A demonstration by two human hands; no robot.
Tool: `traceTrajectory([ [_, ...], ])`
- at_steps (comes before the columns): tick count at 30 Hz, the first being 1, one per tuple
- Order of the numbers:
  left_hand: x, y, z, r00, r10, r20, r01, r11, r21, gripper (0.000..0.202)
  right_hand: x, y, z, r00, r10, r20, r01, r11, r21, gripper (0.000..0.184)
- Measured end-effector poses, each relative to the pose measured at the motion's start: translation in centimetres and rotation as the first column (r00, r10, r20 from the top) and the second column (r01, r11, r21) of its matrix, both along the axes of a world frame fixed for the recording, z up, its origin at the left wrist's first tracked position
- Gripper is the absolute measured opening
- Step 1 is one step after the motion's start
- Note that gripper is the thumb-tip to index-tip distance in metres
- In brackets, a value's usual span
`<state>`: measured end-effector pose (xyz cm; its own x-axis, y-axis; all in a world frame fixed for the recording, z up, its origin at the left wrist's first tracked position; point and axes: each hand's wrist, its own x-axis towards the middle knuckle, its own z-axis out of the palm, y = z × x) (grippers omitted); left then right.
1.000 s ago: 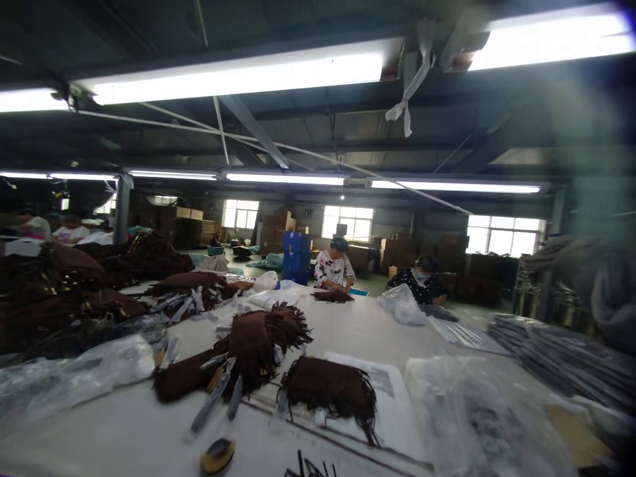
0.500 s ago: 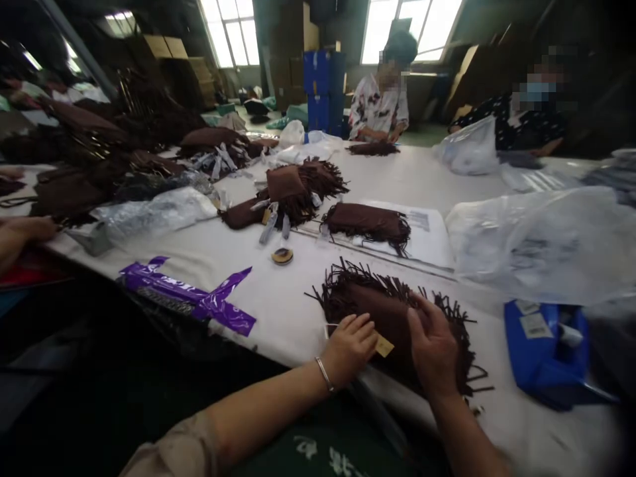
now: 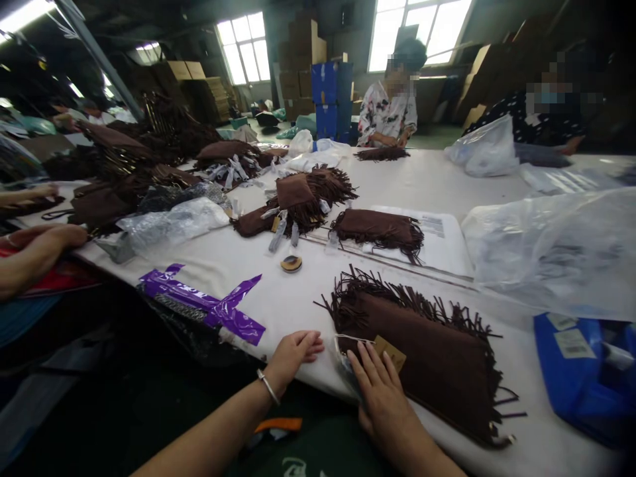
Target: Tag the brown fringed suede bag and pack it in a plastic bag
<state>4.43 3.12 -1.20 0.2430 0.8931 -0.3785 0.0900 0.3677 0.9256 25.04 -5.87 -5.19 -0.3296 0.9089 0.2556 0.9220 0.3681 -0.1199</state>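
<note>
A dark brown fringed bag (image 3: 427, 351) lies flat at the table's front edge, its fringe spread along the far side and the right end. My right hand (image 3: 380, 391) rests on the bag's left end, fingers stretched out, beside a tan tag (image 3: 389, 354) on a white cord. Under its fingertips is a clear plastic-wrapped piece, partly hidden. My left hand (image 3: 295, 354), with a silver bangle at the wrist, is just left of the bag over the table edge. Its fingers point right, slightly bent, and nothing shows in them.
Purple tape (image 3: 199, 301) crosses the table's front edge at left. Another fringed bag (image 3: 377, 228) lies on a white stack, with more bags (image 3: 298, 192) behind. A blue bag (image 3: 571, 371) and clear plastic (image 3: 551, 252) lie right. A co-worker's hand (image 3: 44, 248) is at left; people sit across.
My left hand has come off the bag and moved left. My right hand has slid from the bag's right part to its left end, beside the tag. The view has shifted slightly.
</note>
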Motion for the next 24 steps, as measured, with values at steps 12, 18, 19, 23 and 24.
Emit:
traceTrajectory([
  [12,7.3,7.2,0.3,0.657,0.1,-0.747,0.684,0.338,0.646,0.049,1.4,-0.1,0.4,0.998,-0.063,0.025,0.063,0.998,0.026,0.08],
  [18,4.1,14.7,-0.6,0.647,0.343,-0.68,0.504,0.476,0.72,0.027,1.5,-0.1,0.7,0.997,-0.078,0.019,0.078,0.997,0.015,0.077],
  [19,2.6,15.2,-0.3,0.643,0.381,-0.664,0.47,0.488,0.735,0.028,1.6,-0.1,0.6,0.997,-0.071,0.02,0.071,0.997,0.015,0.078],
  [23,-0.3,12.9,1.0,0.682,0.378,-0.626,0.494,0.394,0.775,0.036,1.7,0.0,0.5,0.999,-0.049,0.014,0.048,0.999,0.023,0.084],
  [24,0.3,11.8,1.0,0.699,0.292,-0.653,0.575,0.315,0.755,0.036,1.8,0.1,0.4,0.999,-0.047,0.016,0.046,0.999,0.022,0.085],
])
